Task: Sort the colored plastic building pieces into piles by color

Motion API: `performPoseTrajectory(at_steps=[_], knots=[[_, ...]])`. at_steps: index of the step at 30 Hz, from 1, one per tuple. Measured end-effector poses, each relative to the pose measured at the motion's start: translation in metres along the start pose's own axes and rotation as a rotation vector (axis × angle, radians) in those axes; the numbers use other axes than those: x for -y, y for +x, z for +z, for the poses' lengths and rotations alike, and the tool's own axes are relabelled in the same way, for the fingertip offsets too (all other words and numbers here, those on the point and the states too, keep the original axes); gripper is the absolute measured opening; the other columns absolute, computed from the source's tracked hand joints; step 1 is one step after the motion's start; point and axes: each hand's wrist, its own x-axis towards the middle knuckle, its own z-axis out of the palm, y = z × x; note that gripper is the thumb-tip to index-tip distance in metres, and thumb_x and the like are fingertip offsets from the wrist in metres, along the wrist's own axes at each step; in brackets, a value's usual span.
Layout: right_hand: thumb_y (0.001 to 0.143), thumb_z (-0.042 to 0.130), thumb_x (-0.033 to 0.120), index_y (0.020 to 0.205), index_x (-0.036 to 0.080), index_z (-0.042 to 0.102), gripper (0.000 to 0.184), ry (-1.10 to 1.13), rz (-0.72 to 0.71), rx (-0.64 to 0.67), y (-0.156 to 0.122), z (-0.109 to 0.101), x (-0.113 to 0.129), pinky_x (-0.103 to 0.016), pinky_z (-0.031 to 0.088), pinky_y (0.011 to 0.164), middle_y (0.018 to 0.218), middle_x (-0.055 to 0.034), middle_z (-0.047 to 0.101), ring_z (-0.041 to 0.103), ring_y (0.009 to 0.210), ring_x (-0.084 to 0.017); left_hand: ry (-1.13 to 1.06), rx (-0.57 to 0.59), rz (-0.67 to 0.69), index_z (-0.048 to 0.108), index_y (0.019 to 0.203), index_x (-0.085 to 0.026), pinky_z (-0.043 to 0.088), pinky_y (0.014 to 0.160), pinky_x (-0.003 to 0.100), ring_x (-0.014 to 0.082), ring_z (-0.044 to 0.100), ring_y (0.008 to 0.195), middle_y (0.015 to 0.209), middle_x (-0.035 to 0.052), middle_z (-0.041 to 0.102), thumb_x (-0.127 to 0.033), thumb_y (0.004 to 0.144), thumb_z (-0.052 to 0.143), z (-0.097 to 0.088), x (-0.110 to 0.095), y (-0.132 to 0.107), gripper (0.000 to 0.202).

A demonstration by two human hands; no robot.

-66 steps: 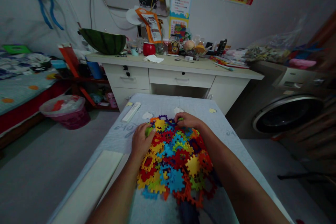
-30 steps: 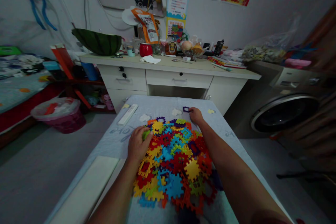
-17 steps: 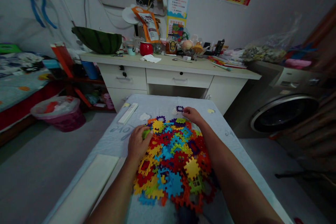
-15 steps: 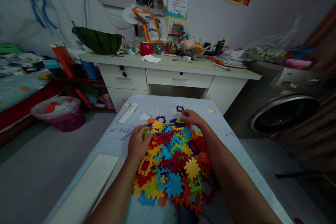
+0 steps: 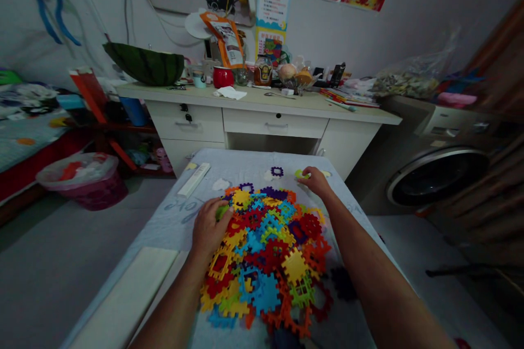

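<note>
A heap of colourful notched plastic building pieces (image 5: pixel 266 262) spreads over the cloth-covered table. At the heap's left edge, my left hand (image 5: pixel 209 229) is closed around a green piece (image 5: pixel 221 211), its fingers partly hiding it. Beyond the heap on the right, my right hand (image 5: pixel 316 181) pinches a yellow-green building piece (image 5: pixel 302 174) over the cloth. A purple square frame piece (image 5: pixel 277 172) lies by itself to the left of my right hand. Another purple frame piece (image 5: pixel 246 187) sits at the far edge of the heap.
A long white box (image 5: pixel 194 180) lies at the table's far left, and a pale board (image 5: pixel 131 294) nearer on the left. Behind stands a white desk (image 5: pixel 270 101) with a watermelon half (image 5: pixel 145 65) and jars. A washing machine (image 5: pixel 434 158) is on the right.
My right hand has moved right, away from the heap's far edge, with a yellow-green piece in its fingers. My left hand stays beside the heap with its green piece.
</note>
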Motion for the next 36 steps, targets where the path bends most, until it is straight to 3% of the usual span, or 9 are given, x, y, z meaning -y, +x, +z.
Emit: performPoseTrajectory(at_steps=[4,9,12,17,21,25,28,32,36], knots=[[0.077,0.069,0.028,0.096,0.016,0.067,0.022,-0.099,0.155,-0.112,0.009,-0.005,-0.03,-0.033,0.045,0.091,0.109,-0.012,0.066,0.061,0.101,-0.023,-0.002,0.014,0.012,0.07,0.096,-0.022,0.043,0.107,0.044,0.0265,0.061,0.112,0.114,0.0085,0.067,-0.051,0.083,0.055,0.0,0.001,0.001,0.035],[0.078,0.064,0.022,0.111,0.018,0.068,0.033,-0.143,0.174,-0.128,-0.001,0.005,-0.048,-0.039,0.043,0.1,0.134,-0.0147,0.058,0.056,0.12,-0.027,-0.002,0.017,-0.002,0.07,0.096,-0.022,0.043,0.107,0.044,0.0271,0.06,0.113,0.116,0.0086,0.066,-0.052,0.082,0.055,0.001,0.003,0.001,0.036],[0.083,0.059,0.023,0.114,0.023,0.07,0.033,-0.17,0.182,-0.094,-0.011,0.011,-0.05,-0.044,0.043,0.101,0.142,-0.0114,0.054,0.053,0.124,-0.031,0.003,0.017,-0.002,0.07,0.096,-0.022,0.042,0.108,0.045,0.0273,0.06,0.113,0.116,0.0089,0.066,-0.052,0.082,0.055,0.001,0.004,0.001,0.036],[0.086,0.05,0.018,0.122,0.025,0.065,0.039,-0.144,0.139,-0.002,-0.017,0.011,-0.047,-0.048,0.04,0.103,0.138,-0.0084,0.06,0.051,0.128,-0.03,0.004,0.012,0.004,0.07,0.097,-0.022,0.043,0.107,0.044,0.0274,0.06,0.113,0.116,0.0087,0.066,-0.052,0.082,0.055,0.002,0.005,0.001,0.036],[0.086,0.046,0.013,0.13,0.025,0.06,0.047,-0.123,0.115,0.032,-0.017,0.011,-0.046,-0.049,0.036,0.108,0.147,-0.008,0.053,0.044,0.136,-0.028,0.003,0.018,0.007,0.07,0.097,-0.022,0.043,0.107,0.044,0.0267,0.06,0.113,0.116,0.0084,0.066,-0.052,0.082,0.055,0.002,0.006,0.001,0.036],[0.086,0.045,0.012,0.14,0.022,0.052,0.055,-0.101,0.142,-0.026,-0.019,0.013,-0.046,-0.05,0.035,0.11,0.156,-0.0115,0.041,0.038,0.142,-0.027,0.006,0.021,-0.001,0.07,0.098,-0.022,0.042,0.108,0.044,0.0272,0.06,0.114,0.118,0.0091,0.066,-0.052,0.083,0.055,0.002,0.007,0.0,0.037],[0.086,0.048,0.013,0.135,0.02,0.057,0.051,-0.065,0.062,-0.063,-0.014,0.015,-0.035,-0.048,0.036,0.112,0.151,-0.0115,0.047,0.043,0.138,-0.027,0.015,0.022,0.001,0.07,0.097,-0.022,0.042,0.107,0.044,0.0275,0.06,0.114,0.118,0.0092,0.066,-0.052,0.083,0.054,0.002,0.005,0.001,0.037],[0.091,0.049,0.021,0.12,0.019,0.068,0.034,0.004,-0.223,0.131,-0.002,0.028,-0.003,-0.04,0.037,0.112,0.135,-0.0101,0.062,0.054,0.128,-0.023,0.02,0.026,0.005,0.07,0.097,-0.022,0.043,0.107,0.044,0.0273,0.061,0.113,0.116,0.0086,0.067,-0.052,0.083,0.054,0.001,0.003,0.001,0.036],[0.099,0.044,0.037,0.131,0.021,0.063,0.041,-0.027,-0.378,0.255,0.008,0.051,0.027,-0.043,0.033,0.115,0.149,-0.0108,0.051,0.044,0.14,-0.025,0.03,0.033,-0.018,0.07,0.099,-0.022,0.043,0.107,0.044,0.0277,0.06,0.115,0.119,0.0094,0.066,-0.051,0.082,0.054,0.0,0.001,0.0,0.038]])
